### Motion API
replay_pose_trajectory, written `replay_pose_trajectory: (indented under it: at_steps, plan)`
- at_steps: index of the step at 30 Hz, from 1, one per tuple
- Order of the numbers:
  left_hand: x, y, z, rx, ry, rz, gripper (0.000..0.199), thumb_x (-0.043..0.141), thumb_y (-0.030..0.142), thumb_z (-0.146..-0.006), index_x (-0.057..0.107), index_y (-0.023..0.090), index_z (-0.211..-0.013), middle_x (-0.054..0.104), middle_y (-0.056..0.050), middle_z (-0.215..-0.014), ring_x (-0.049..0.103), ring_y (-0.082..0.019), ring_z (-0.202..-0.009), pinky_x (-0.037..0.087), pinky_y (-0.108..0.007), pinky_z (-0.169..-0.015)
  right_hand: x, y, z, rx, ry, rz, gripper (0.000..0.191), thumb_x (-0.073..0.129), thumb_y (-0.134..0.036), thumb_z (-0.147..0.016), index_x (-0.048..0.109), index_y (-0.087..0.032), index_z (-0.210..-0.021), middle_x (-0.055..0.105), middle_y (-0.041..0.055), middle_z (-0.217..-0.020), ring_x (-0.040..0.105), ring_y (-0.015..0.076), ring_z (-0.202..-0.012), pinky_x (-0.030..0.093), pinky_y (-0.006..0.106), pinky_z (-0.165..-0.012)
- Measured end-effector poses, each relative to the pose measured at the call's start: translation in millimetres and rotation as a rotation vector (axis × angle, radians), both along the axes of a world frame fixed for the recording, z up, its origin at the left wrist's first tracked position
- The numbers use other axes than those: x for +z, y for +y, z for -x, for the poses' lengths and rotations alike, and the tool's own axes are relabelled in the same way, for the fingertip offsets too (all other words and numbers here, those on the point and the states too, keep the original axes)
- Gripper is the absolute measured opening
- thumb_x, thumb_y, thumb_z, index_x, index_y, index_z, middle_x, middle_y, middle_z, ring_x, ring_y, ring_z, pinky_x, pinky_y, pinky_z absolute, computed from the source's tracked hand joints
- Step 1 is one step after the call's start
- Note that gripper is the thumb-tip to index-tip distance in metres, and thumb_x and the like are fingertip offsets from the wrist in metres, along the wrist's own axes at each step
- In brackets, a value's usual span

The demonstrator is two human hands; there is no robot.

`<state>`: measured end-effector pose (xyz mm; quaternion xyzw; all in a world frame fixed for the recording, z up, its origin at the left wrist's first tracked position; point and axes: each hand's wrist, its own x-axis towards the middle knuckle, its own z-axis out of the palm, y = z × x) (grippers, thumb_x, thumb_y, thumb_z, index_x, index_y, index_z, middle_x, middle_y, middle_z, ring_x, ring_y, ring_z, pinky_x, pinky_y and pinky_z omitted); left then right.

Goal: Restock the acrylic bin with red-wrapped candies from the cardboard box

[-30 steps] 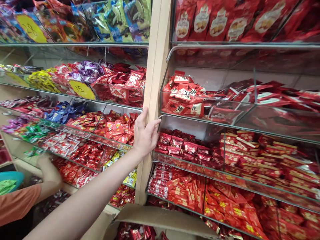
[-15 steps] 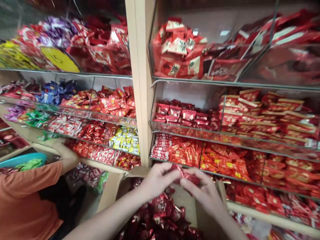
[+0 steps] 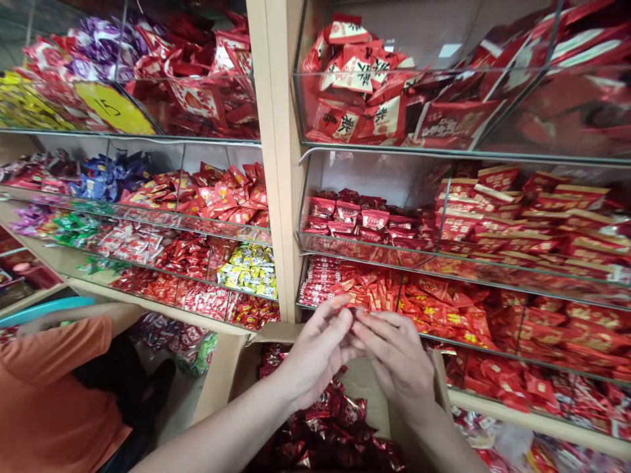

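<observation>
Above an open cardboard box [image 3: 224, 374], my left hand [image 3: 320, 351] and my right hand [image 3: 394, 355] meet at their fingertips. Their fingers are bent around a small dark red wrapped piece [image 3: 353, 311], mostly hidden between them. The box holds a heap of dark red shiny wrapped candies [image 3: 325, 420], lying below and between my forearms. Bare cardboard shows inside the box on the right.
Shelves of wrapped candies rise ahead behind clear front panels [image 3: 369, 246], split by a pale wooden post [image 3: 277, 164]. At left, a person in an orange shirt [image 3: 59, 394] reaches toward a teal basin [image 3: 46, 310]. A yellow price card [image 3: 113, 108] hangs upper left.
My hands have drawn closer together, and the dark red candies between them are now mostly hidden. The other person's arm has moved down from the shelf to the teal basin.
</observation>
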<state>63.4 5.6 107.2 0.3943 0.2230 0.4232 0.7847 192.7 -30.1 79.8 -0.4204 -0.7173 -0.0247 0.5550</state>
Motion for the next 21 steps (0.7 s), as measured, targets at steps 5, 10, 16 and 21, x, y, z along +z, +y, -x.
replay_pose_trajectory:
  at_steps: [5, 10, 16, 21]
  plan:
    - [1.2, 4.9, 4.1, 0.021, 0.096, -0.235, 0.04, 0.057, 0.02, -0.073, 0.044, 0.023, -0.111, 0.056, -0.005, -0.104, 0.05, -0.017, -0.098, 0.039, -0.031, -0.084, -0.5, -9.4, 1.9, -0.005, 0.229, 0.164, 0.03, 0.052, -0.023, -0.075, 0.054, -0.022, -0.105, 0.054, 0.0103, -0.112, 0.049, 0.0224, -0.104, 0.044, 0.042, -0.082]
    - [7.0, 15.3, 13.6, -0.053, 0.241, -0.41, 0.041, 0.053, 0.019, -0.076, 0.039, 0.025, -0.114, 0.055, -0.005, -0.105, 0.05, -0.017, -0.097, 0.04, -0.031, -0.083, -2.0, -11.0, -7.4, -0.1, 0.113, 0.223, 0.03, 0.054, -0.019, -0.074, 0.051, -0.023, -0.104, 0.061, 0.0049, -0.093, 0.059, 0.0147, -0.081, 0.05, 0.028, -0.07]
    - [36.6, 25.0, 21.9, -0.309, 0.334, -0.261, 0.034, 0.055, 0.021, -0.074, 0.042, 0.026, -0.105, 0.053, 0.001, -0.086, 0.054, -0.008, -0.065, 0.046, -0.021, -0.057, 36.9, -18.5, -19.8, -0.151, -0.646, -0.148, 0.028, 0.049, -0.02, -0.078, 0.054, -0.018, -0.105, 0.057, 0.011, -0.106, 0.052, 0.0195, -0.094, 0.046, 0.031, -0.072]
    - [82.1, 42.9, 28.7, 0.006, 0.543, -0.91, 0.031, 0.045, 0.025, -0.079, 0.041, 0.024, -0.11, 0.056, -0.006, -0.098, 0.056, -0.017, -0.084, 0.049, -0.033, -0.069, 96.7, -2.0, -34.9, -0.27, -0.858, -0.381, 0.024, 0.036, -0.014, -0.083, 0.06, -0.013, -0.087, 0.064, 0.0084, -0.086, 0.053, 0.0155, -0.075, 0.043, 0.028, -0.063]
